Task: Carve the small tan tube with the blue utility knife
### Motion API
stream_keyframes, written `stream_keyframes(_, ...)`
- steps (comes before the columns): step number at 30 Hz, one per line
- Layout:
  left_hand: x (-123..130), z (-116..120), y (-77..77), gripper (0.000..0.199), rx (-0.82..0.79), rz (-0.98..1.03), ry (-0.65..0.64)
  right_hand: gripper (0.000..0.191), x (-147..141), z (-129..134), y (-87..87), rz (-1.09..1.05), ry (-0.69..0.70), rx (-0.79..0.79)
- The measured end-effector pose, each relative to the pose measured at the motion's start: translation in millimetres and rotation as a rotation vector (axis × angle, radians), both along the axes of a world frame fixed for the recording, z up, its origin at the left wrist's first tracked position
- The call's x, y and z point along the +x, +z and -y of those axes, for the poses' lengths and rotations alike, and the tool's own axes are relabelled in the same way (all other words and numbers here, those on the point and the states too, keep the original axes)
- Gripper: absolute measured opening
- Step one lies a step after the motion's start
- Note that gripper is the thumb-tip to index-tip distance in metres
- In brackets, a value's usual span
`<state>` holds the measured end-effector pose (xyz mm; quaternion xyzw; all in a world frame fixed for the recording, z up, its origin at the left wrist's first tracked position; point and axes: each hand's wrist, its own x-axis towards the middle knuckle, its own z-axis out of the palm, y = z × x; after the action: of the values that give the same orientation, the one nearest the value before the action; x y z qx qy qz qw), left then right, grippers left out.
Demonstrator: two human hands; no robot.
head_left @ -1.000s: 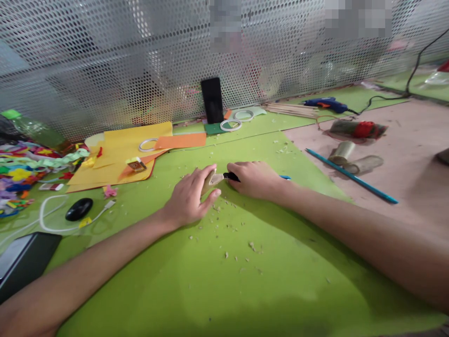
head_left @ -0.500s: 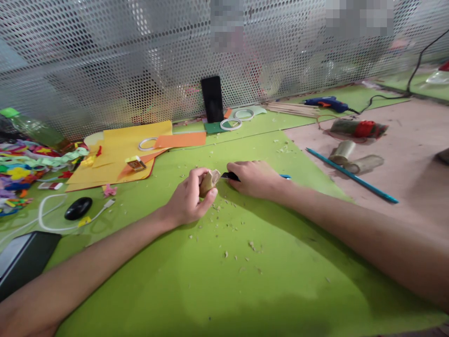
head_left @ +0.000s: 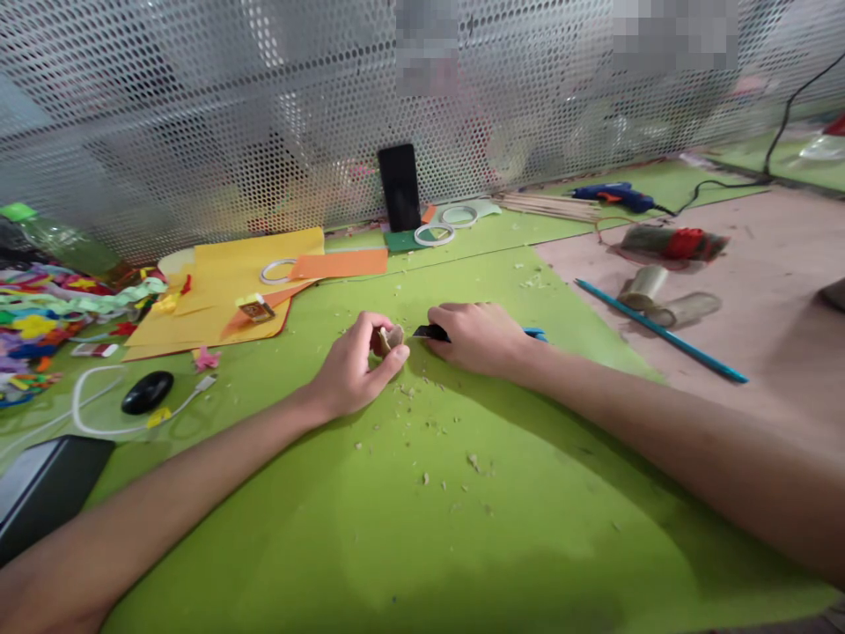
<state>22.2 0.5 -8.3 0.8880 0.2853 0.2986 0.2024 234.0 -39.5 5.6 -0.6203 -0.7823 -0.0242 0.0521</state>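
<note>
Between the thumb and fingers of my left hand (head_left: 356, 365) is a small tan hollow piece (head_left: 393, 338), its rough open end showing. My right hand (head_left: 475, 336) is wrapped round a utility knife (head_left: 433, 333) with a black front part and a blue rear end. The blade points left, a short gap away from the tan piece. Small shavings (head_left: 473, 461) lie scattered on the green mat (head_left: 317, 528) below and in front of both hands.
A phone (head_left: 400, 187) leans on the mesh panel (head_left: 264, 123). Yellow paper (head_left: 224, 282), a mouse (head_left: 148, 392) and colourful scraps are at left. At right are a teal stick (head_left: 660, 329), tan tubes (head_left: 684, 308), a red-wrapped roll (head_left: 687, 243) and a blue glue gun (head_left: 613, 195).
The tan piece in my left hand has turned and moved slightly away from the blade. My right hand with the knife has barely moved.
</note>
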Motion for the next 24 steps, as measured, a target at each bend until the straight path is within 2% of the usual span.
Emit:
stream_keyframes(4, 0.5, -4.1, -2.2, 0.033, -0.112, 0.069, -0.022, 0.030, -0.7, 0.3, 1.5, -0.033, -0.030, 0.067)
stream_keyframes(7, 0.9, -5.1, -1.9, 0.038, -0.139, 0.053, -0.041, 0.029, 0.9, 0.0, 3.5, -0.077, -0.047, 0.130)
stream_keyframes(12, 1.0, -2.3, 1.7, 0.039, -0.092, 0.010, -0.088, 0.025, 4.5, -0.6, 4.5, -0.135, -0.069, 0.226)
stream_keyframes(16, 0.6, -0.6, 3.3, 0.036, -0.053, -0.014, -0.164, 0.026, 5.1, -0.6, 2.5, -0.104, -0.039, 0.233)
stream_keyframes(24, 1.0, -0.3, 4.3, 0.043, 0.034, -0.157, -0.085, 0.026, 4.4, 0.1, 3.3, -0.196, 0.002, 0.178)
